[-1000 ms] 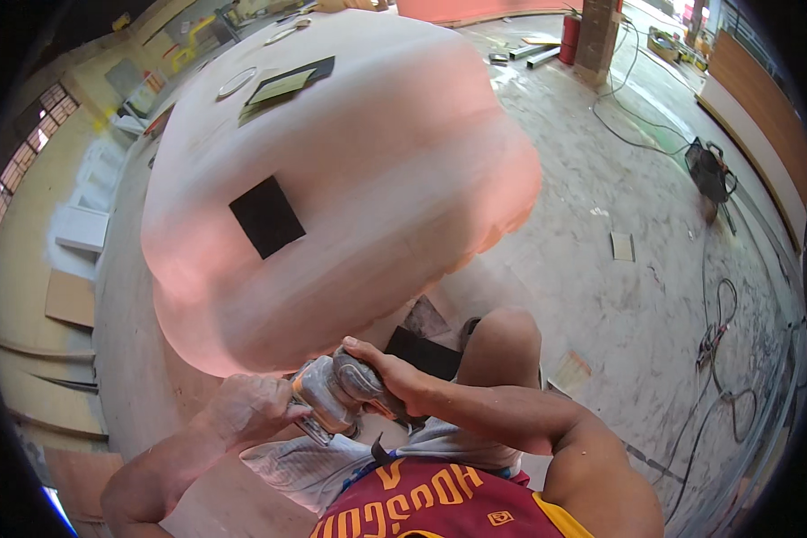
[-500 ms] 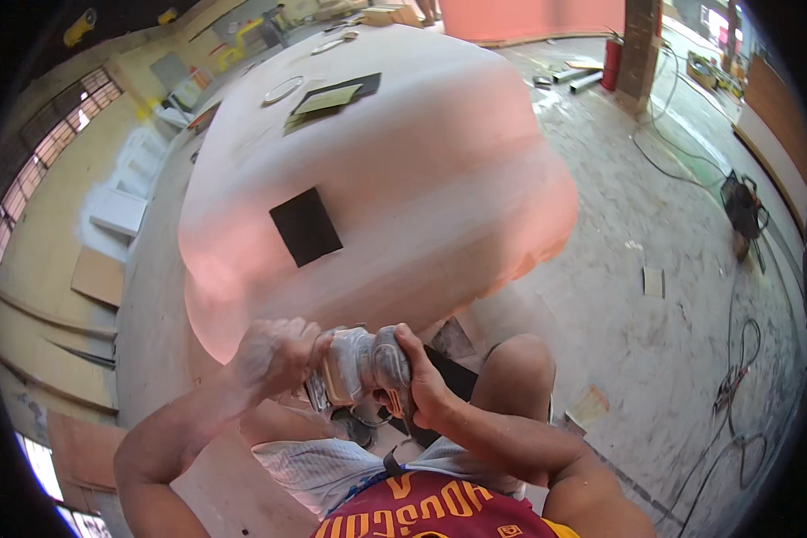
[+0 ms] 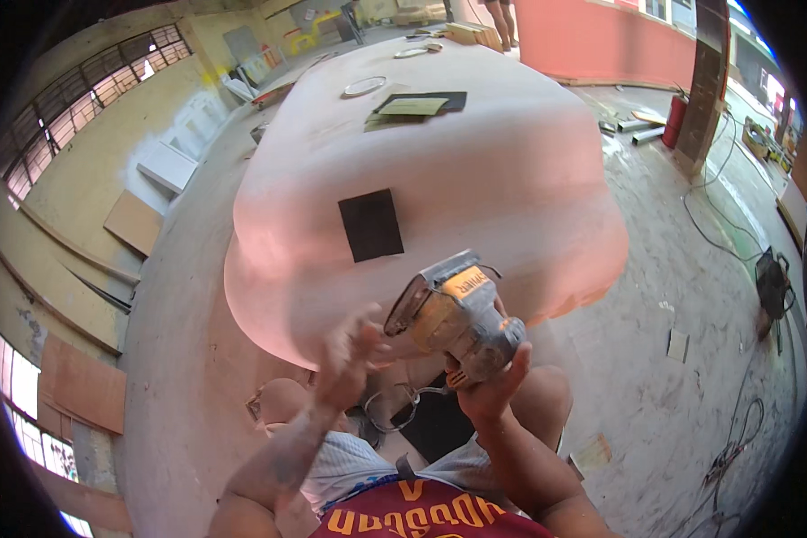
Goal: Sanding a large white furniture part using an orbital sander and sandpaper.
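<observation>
My right hand (image 3: 498, 381) grips the rounded grey end of a dusty electric sander (image 3: 466, 323). The sander is raised and tilted over my lap, with its flat pad side turned to the left. My left hand (image 3: 348, 354) is just left of the pad, holding nothing, its fingers apart and slightly blurred. Part of its cord (image 3: 412, 403) loops below, between my knees. Beyond the sander stands a large, smooth, pinkish-white rounded form (image 3: 511, 188). A black sheet (image 3: 371, 224), which looks like sandpaper, lies on its near slope.
On top of the form are more dark and greenish sheets (image 3: 412, 107) and a white ring (image 3: 365, 86). Cables (image 3: 731, 448) and a dark machine (image 3: 771, 282) lie on the dusty floor at right. A red extinguisher (image 3: 675, 121) stands by a post. Boards (image 3: 85, 381) lean along the left wall.
My left hand has come off the sander and is now apart from it. The sander has been lifted and turned in my right hand. The whole view has swung left.
</observation>
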`<state>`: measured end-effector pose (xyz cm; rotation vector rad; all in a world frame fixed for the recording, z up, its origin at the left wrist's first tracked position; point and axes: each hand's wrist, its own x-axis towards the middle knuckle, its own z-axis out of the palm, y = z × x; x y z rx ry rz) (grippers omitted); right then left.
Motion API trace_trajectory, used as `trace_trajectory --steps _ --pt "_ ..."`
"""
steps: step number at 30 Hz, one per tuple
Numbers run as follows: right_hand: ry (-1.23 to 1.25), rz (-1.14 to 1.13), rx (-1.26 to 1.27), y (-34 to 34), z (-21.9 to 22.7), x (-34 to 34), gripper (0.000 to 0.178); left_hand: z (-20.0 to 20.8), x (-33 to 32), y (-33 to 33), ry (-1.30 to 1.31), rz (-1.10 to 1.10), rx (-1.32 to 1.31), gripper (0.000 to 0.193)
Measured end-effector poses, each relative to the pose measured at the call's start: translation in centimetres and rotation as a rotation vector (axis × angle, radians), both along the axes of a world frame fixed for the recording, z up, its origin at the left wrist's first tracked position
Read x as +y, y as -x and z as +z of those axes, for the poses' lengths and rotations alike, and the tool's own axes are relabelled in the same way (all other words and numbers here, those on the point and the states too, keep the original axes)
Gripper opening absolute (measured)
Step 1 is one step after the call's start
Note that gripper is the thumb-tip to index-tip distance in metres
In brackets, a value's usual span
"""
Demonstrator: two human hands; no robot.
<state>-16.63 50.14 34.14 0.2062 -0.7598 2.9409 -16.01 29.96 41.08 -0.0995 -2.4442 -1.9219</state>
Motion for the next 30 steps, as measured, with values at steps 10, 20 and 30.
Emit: trace_trajectory --steps 10,20,30 --pt "-0.254 -0.026 0.181 -1.6 0.1 -1.9 0.130 -2.3 4.2 -0.7 -1.116 -0.207 -0.114 0.055" --pt "-0.215 0.129 0.138 -1.7 -0.9 -3.4 0.131 -1.5 2.6 -0.4 -0.996 -0.133 -0.159 0.054" --pt "0.090 0.377 -0.018 -0.8 -0.4 -2.9 0.114 -8.6 -0.3 -1.6 -0.433 0.046 0.021 0.036"
